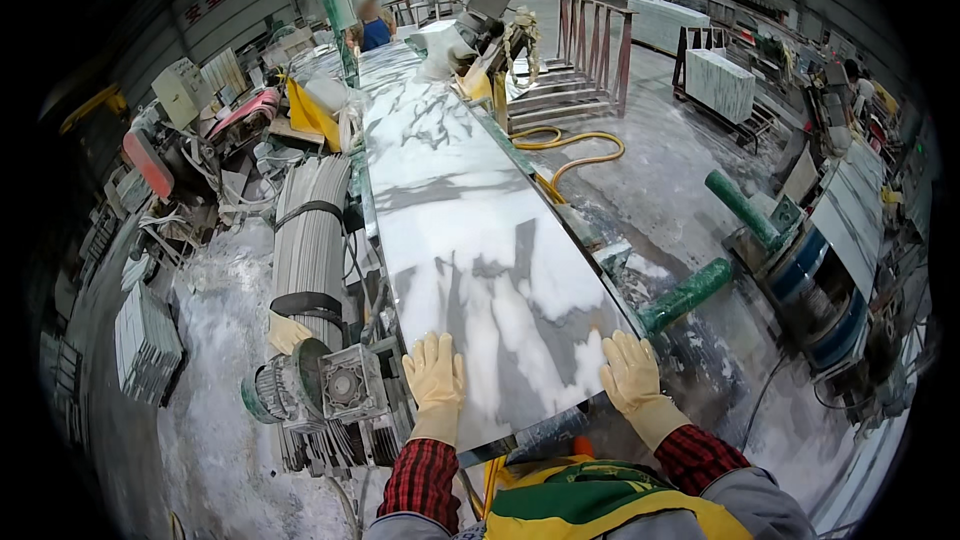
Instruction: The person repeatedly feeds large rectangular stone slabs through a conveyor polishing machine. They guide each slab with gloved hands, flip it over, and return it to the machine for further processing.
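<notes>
A: Pressing flat on the near end of a long white marble slab (470,230), the left hand (434,372) and right hand (630,372), both in pale gloves, rest with fingers released and spread, gripping nothing. The slab lies lengthwise on the bench (560,430), running away toward a person (374,28) at the far end.

B: Best practice?

A: Probably even pressure from both palms, kept square to the edge.

B: The count?

A: One slab, two gloved hands, two green rollers (690,292), one grey motor (345,387).

Slab (470,210) far end hidden behind machinery; distant person (374,28) blurred.
</notes>
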Action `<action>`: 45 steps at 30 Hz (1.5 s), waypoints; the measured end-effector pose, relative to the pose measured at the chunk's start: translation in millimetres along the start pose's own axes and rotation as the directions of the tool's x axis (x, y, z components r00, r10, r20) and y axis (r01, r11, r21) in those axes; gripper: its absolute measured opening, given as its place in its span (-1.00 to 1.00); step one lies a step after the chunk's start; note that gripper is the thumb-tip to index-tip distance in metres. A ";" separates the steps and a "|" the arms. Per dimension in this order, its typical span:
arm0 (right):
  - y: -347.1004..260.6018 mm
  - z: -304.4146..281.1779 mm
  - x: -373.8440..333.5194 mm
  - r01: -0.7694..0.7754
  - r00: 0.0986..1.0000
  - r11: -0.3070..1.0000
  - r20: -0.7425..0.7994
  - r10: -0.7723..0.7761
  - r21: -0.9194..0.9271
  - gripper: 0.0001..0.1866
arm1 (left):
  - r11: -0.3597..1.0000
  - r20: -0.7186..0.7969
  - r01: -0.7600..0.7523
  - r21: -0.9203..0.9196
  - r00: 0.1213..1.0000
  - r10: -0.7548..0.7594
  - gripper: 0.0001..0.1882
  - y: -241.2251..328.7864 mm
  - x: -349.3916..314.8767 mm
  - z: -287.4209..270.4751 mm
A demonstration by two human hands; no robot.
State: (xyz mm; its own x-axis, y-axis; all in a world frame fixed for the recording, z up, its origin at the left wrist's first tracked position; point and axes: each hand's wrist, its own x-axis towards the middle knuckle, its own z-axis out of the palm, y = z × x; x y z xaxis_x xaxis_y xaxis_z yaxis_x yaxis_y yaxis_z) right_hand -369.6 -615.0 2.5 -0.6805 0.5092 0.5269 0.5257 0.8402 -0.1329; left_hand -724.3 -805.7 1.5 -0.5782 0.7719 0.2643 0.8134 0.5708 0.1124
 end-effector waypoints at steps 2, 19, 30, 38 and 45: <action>-0.3 -2.1 -0.5 -0.009 1.000 1.000 0.013 0.009 -0.002 -0.39 | 1.000 -0.024 -0.008 0.001 1.000 0.008 -0.40 0.8 -0.6 1.1; 0.4 -8.7 -12.9 -0.047 0.996 0.997 0.075 0.042 0.065 -0.39 | 1.000 0.031 -0.003 -0.025 1.000 0.004 -0.43 6.4 -10.4 -9.3; -0.9 -10.5 -19.2 -0.032 0.999 0.999 0.043 0.031 0.032 -0.40 | 1.000 0.000 -0.013 -0.024 1.000 0.013 -0.43 5.5 -18.1 -5.2; -1.5 -14.4 -22.0 -0.041 0.997 0.999 0.072 0.038 0.036 -0.40 | 1.000 -0.028 -0.024 -0.010 0.999 0.023 -0.43 5.0 -23.8 -2.5; -3.2 -19.6 -25.4 -0.029 0.998 0.999 0.058 0.027 0.029 -0.42 | 0.999 -0.017 -0.028 -0.016 0.999 0.028 -0.43 5.7 -28.5 -4.4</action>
State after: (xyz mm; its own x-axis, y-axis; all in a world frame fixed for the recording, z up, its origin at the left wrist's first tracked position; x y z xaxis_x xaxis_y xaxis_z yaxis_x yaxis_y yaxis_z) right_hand -344.0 -634.3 6.0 -0.6945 0.5421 0.4730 0.5304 0.8300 -0.1725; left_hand -702.9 -825.7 -1.1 -0.5543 0.7827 0.2832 0.8301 0.5445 0.1200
